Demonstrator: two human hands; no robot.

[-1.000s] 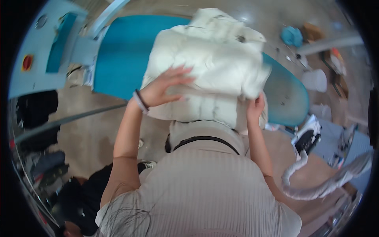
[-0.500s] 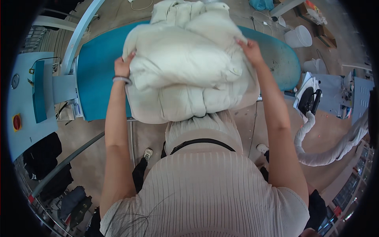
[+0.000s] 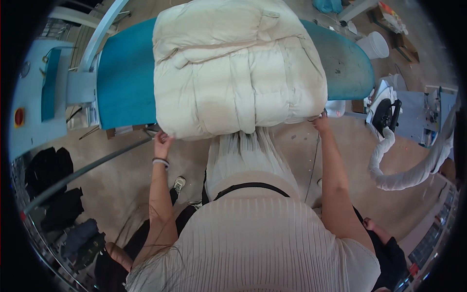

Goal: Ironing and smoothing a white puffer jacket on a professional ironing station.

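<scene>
A cream quilted puffer jacket [image 3: 219, 90] lies across a teal ironing board [image 3: 126, 73], its near edge hanging slightly over the board's front. At the jacket's near left corner, my left hand [image 3: 163, 141] has its fingers pinched on the edge. My right hand [image 3: 319, 122] is closed on the near right corner, its fingertips partly tucked under the fabric. A folded ridge runs across the middle of the jacket, and its far part is cut off by the top of the view.
A steam iron [image 3: 387, 114] with a white-wrapped hose [image 3: 384, 170] rests at the right. White buckets [image 3: 373, 46] stand beyond the board's right end. At the left are a control panel [image 3: 41, 92], a grey rail [image 3: 92, 168] and dark garments [image 3: 48, 170]. Another person's arm [image 3: 379, 231] shows behind me.
Both hands have come down toward me, from the bunched jacket's sides to its near corners. The jacket now lies flatter and more spread out. Another person's arms have appeared behind me.
</scene>
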